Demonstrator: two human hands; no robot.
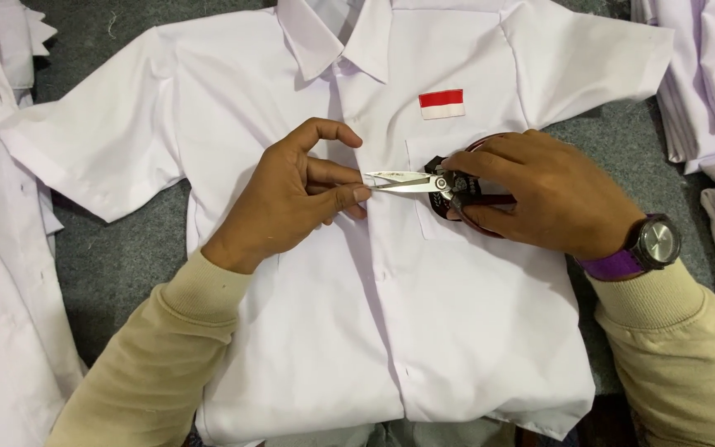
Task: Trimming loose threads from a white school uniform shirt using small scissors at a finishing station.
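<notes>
steel scissors (pixel 424 182) clenched in right hand (pixel 539 194) grip, left hand (pixel 291 199) pinching white shirt (pixel 424 331) placket

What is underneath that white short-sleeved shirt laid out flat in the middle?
The white short-sleeved shirt lies on a grey felt-like surface, which shows beside both sleeves. At its bottom hem a strip of grey cloth peeks out. Whatever lies directly beneath its body is covered.

White shirt (pixel 457 331) with a red-and-white patch (pixel 442 104), silver scissors (pixel 403 182), beige sleeves (pixel 167 348), purple-strapped watch (pixel 651 246), grey bench (pixel 117 257).
</notes>
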